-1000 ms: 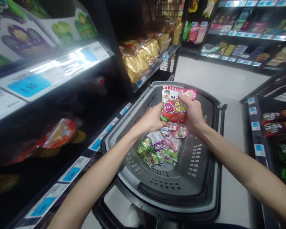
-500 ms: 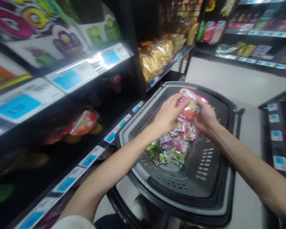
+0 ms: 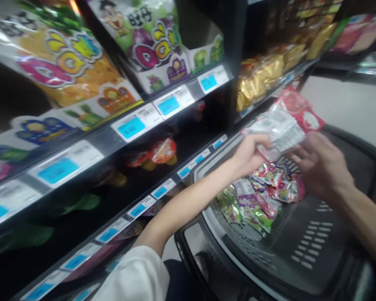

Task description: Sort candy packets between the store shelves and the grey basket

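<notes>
My left hand is closed on the lower corner of a red and silver candy bag, lifted over the grey shopping basket with its printed back facing me. My right hand hovers just right of the bag with its fingers loosely spread; it looks clear of the bag. Below both hands, several small colourful candy packs lie in the basket's far left corner.
Black store shelves with blue price tags run along my left, holding large candy bags, jelly cups and gold snack packs. The aisle floor opens to the right behind the basket.
The view has swung left toward the shelves. The candy bag was flipped from its red front to its silver back and raised; my right hand has come off it.
</notes>
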{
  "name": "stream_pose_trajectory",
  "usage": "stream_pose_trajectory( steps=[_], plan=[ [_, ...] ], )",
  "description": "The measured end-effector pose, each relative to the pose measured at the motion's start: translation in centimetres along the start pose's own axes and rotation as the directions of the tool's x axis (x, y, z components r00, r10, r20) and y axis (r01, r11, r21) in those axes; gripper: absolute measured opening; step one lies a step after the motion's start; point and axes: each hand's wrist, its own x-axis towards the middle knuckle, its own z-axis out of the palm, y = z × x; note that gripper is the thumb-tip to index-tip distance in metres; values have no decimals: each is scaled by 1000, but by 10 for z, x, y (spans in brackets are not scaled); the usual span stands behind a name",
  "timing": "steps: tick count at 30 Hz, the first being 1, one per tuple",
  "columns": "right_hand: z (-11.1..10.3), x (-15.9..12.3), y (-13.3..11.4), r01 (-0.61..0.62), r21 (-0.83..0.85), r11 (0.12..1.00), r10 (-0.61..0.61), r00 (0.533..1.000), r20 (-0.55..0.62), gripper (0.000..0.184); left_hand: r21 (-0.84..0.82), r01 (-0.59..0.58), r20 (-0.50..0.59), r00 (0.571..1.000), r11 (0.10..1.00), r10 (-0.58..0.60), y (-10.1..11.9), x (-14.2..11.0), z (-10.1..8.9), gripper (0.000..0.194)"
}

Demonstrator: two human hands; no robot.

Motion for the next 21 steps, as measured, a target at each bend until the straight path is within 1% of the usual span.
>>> stream_pose_trajectory(
  steps=[1, 2, 4, 6, 7, 9, 11, 13, 14, 15, 16, 17, 18, 19, 20, 21],
  plan=[
    [0, -2, -1, -37, 30, 999, 36, 998, 56, 23, -167, 20, 6, 1000, 986, -19, 1, -2, 0, 53],
    [1, -3, -1, -61, 58, 996, 55, 994, 96, 20, -319, 40, 8, 999, 947, -40, 2, -5, -1, 55],
    [2, -6, -2, -68, 102, 992, 58, 993, 102, 18, -501, 73, 22, 997, 862, -71, 3, -8, 0, 62],
    [2, -8, -2, -62, 120, 991, 53, 996, 78, 19, -589, 76, 5, 996, 805, -90, 4, -11, 1, 68],
    [2, -8, -2, -61, 122, 991, 53, 996, 72, 19, -605, 67, -14, 995, 793, -94, 5, -11, 1, 70],
    [1, -7, 1, -55, 119, 991, 47, 997, 69, 19, -595, 46, -40, 995, 803, -87, 4, -11, 2, 70],
    [-1, -5, 4, -52, 105, 993, 45, 997, 68, 19, -545, 40, -28, 997, 837, -66, 1, -9, 1, 66],
    [-2, -3, 6, -35, 67, 997, 35, 999, 12, 21, -475, 15, -25, 999, 880, -30, -6, -5, 0, 60],
    [-3, -3, 7, -19, 34, 999, 20, 999, -38, 25, -429, -17, -49, 999, 903, -5, -11, -2, -2, 55],
    [-3, -2, 8, -5, -6, 1000, 5, 996, -84, 31, -367, -65, -94, 995, 928, 32, -16, 1, -4, 50],
    [-3, -2, 8, 0, -44, 999, -5, 994, -106, 35, -282, -127, -152, 985, 951, 86, -21, 4, -5, 45],
    [-3, -2, 7, -3, -72, 997, -4, 996, -94, 38, -169, -196, -203, 966, 966, 161, -26, 6, -8, 41],
    [-2, -4, 5, -16, -85, 996, 13, 999, -44, 40, -29, -263, -224, 942, 964, 250, -31, 8, -10, 40],
    [-1, -5, 4, -38, -84, 996, 41, 999, 33, 42, 127, -325, -201, 917, 937, 345, -35, 9, -12, 41],
    [1, -7, 2, -65, -73, 995, 74, 990, 122, 45, 284, -381, -132, 893, 880, 430, -38, 10, -14, 45],
    [2, -9, 1, -93, -59, 994, 103, 973, 205, 48, 423, -430, -31, 873, 797, 487, -41, 9, -16, 51]
  ],
)
